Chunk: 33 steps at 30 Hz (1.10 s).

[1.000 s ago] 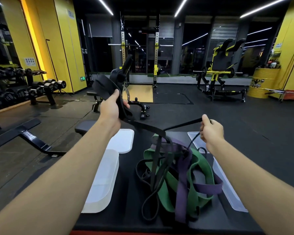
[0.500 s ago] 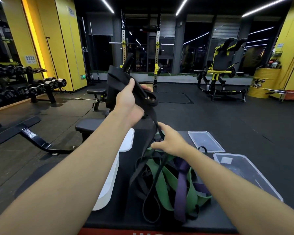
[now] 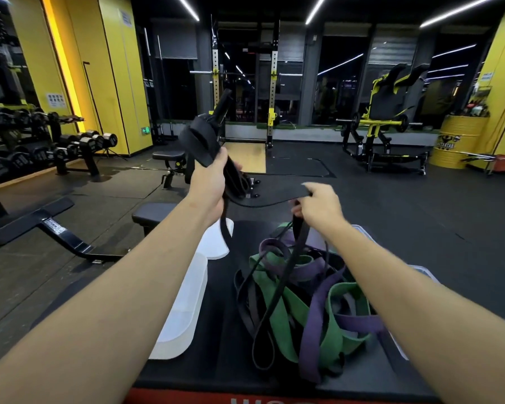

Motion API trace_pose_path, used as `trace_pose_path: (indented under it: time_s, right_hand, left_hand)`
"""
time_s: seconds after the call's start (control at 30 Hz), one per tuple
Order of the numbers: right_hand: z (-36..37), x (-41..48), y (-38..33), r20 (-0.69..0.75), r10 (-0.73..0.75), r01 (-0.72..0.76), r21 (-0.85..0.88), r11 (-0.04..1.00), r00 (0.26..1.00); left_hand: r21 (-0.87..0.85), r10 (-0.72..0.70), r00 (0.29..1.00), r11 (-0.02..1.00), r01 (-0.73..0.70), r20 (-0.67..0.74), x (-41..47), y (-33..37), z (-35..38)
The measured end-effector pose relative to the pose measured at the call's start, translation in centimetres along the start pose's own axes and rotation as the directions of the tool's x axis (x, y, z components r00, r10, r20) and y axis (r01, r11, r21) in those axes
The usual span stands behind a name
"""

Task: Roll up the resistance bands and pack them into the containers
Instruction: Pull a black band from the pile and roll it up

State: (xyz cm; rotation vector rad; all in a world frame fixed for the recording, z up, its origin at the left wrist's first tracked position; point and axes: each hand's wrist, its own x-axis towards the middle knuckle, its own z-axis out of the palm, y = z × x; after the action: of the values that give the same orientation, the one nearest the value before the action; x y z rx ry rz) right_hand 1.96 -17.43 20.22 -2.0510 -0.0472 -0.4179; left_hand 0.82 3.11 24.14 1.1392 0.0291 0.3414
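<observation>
Resistance bands mostly untouched: green (image 3: 277,313), purple (image 3: 315,316) and thin black loops tangled in a heap on the tabletop (image 3: 222,330). Only the wide black band (image 3: 200,141) lifted above the pile, partly gathered in the clenched left hand (image 3: 209,177), its free length pinched and drawn taut by the right hand (image 3: 318,207). No finished roll anywhere. Clear containers (image 3: 420,271) at the right and white lids (image 3: 187,301) at the left holding nothing, as far as visible. Nearly all rolling and packing yet to do.

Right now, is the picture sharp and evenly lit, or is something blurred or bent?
Head view: wide-angle bending stretches both forearms at the edges; ceiling strip lights glare against a dim gym; left hand and black band are slightly soft.
</observation>
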Motion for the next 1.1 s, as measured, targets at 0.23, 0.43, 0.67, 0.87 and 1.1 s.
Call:
trace_pose_path:
  time_s: [0.23, 0.43, 0.67, 0.87, 1.1]
  right_hand:
    - [-1.8, 1.2, -6.7, -0.083, -0.280, 0.286, 0.071, 0.955, 0.956]
    - [-1.5, 0.3, -7.6, 0.007, -0.378, 0.371, 0.182, 0.911, 0.926]
    - [-0.7, 0.0, -7.9, -0.058, -0.336, 0.340, 0.099, 0.935, 0.940]
    - [-0.4, -1.3, -7.0, 0.090, -0.285, 0.225, 0.411, 0.883, 0.954]
    - [-1.1, -1.4, 1.1, 0.068, -0.056, 0.058, -0.028, 0.998, 0.996]
  left_hand:
    - [0.208, 0.111, 0.969, 0.965, -0.158, 0.220, -0.2, -2.0, -0.5]
    - [0.291, 0.124, 0.836, 0.902, -0.320, 0.534, -1.6, -2.6, 0.5]
    - [0.387, 0.041, 0.840, 0.875, -0.292, 0.541, -2.3, -4.3, 1.5]
    - [0.320, 0.065, 0.922, 0.927, -0.197, 0.381, -1.9, -4.6, 2.2]
    - [0.223, 0.020, 0.986, 0.973, -0.057, 0.166, -1.1, -4.4, 2.6]
